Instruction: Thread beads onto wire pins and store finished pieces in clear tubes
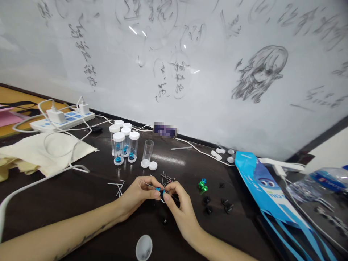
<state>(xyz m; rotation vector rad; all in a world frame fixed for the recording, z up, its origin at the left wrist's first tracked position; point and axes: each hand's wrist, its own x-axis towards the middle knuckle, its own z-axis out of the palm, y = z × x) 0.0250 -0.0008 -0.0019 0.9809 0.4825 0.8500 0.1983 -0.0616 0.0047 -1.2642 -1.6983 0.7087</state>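
My left hand point(140, 193) and my right hand point(179, 203) meet over the dark table, thumbs and fingers pinched together. Between them is a small blue metallic part point(158, 189), gripped from both sides and mostly covered by the fingertips. A thin metal rod point(149, 185) sticks out by the left fingers; its full shape is hidden. Just behind the hands lie several thin pins or wires point(169, 178). Several L-shaped hex keys point(119, 187) rest beyond my left wrist. A small black piece point(164, 221) sits below the hands, with a white cup point(144, 248) nearer me.
Capped clear tubes point(119, 149) with blue parts stand at back left, beside an uncapped tube point(148, 154) and white cap point(153, 165). Green parts point(202, 186) and black parts point(208, 209) lie right, near a blue bag point(261, 181). Cables and a power strip point(65, 119) occupy the left.
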